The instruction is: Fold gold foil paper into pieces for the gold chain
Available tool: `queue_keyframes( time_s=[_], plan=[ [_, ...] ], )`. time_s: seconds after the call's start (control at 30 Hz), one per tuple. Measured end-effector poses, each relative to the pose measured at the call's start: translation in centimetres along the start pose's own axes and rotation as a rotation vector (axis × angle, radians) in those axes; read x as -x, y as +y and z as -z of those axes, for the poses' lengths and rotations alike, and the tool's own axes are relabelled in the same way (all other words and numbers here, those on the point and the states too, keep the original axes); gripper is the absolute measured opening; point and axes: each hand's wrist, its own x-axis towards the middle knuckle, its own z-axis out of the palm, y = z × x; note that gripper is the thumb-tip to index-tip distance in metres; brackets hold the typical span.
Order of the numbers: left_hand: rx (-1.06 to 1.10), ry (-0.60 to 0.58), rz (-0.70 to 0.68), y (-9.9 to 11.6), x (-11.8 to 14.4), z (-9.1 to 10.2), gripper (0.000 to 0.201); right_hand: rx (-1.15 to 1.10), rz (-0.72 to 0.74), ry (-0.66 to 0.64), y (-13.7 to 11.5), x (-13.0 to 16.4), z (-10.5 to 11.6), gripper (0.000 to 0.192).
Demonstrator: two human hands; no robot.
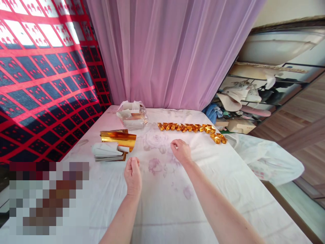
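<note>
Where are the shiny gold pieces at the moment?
In the head view, the gold pieces lie right of centre toward the far end of the table, beyond the right hand, with the plastic bag off to their left.

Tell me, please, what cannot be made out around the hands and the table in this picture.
All in the head view:
Left hand: its curled fingers hide the palm and whether it holds anything.
Right hand: likewise hidden by its own curled fingers.
Clear plastic bag: glare and wrinkles blur its contents.
Folded gold-foil pieces: too small and crowded for a sure count.
Lower left: a pixelated patch covers whatever lies there.
</note>
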Motion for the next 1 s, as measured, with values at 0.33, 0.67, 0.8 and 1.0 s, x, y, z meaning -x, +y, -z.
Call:
queue_keyframes(
  time_s=[0.33,0.67,0.8,1.0],
  plan=[
    [0.029,0.166,0.037,-1.1,-1.3,0.6,0.038,-0.245,0.237,-0.160,-11.7,-2.0,-5.8,0.022],
    [0.007,0.148,0.041,-0.8,-1.2,0.6,0.038,-0.281,0.170,-0.143,-13.2,-3.1,-6.8,0.016],
    [0.007,0.136,0.039,-0.8,-1.2,0.6,0.040,-0.288,0.124,-0.113,-11.1,-2.5,-5.8,0.015],
    [0.004,0.126,0.031,-0.6,-1.2,0.6,0.043,-0.283,0.042,0.007,-5.6,-0.5,-2.8,0.021]
  ],
)
